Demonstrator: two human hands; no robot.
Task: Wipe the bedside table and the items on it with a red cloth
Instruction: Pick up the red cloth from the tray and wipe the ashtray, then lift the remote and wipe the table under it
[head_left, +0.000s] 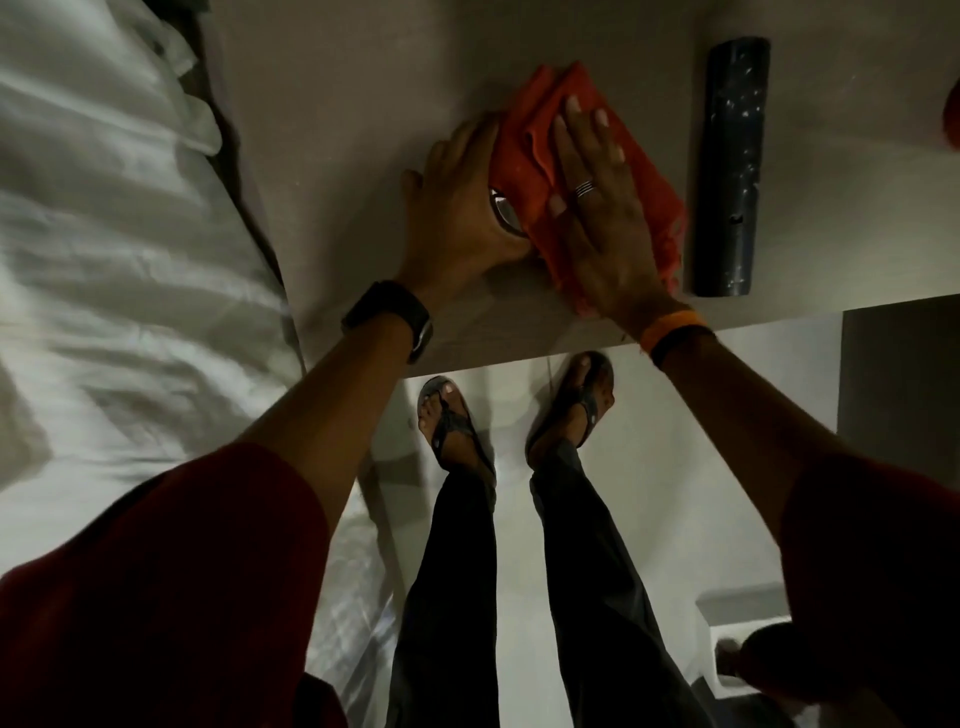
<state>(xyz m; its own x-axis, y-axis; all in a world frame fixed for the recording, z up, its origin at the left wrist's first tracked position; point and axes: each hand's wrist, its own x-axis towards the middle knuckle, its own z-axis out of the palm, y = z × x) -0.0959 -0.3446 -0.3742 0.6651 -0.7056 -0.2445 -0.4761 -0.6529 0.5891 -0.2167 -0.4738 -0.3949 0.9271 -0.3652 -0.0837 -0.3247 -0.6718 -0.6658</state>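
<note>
The bedside table (337, 130) has a pale beige top and fills the upper middle of the view. A red cloth (540, 119) lies bunched on it near the front edge. My right hand (597, 208) presses flat on the cloth, fingers spread, a ring on one finger. My left hand (457, 208) grips a small object with a shiny metal rim (505, 208) at the cloth's left side; the cloth covers most of it. A long black remote control (732, 166) lies just right of the cloth, apart from both hands.
A bed with rumpled white sheets (114, 234) borders the table on the left. A red thing (951, 117) shows at the right edge. Below the table's front edge are my legs and sandalled feet (452, 421) on a pale floor.
</note>
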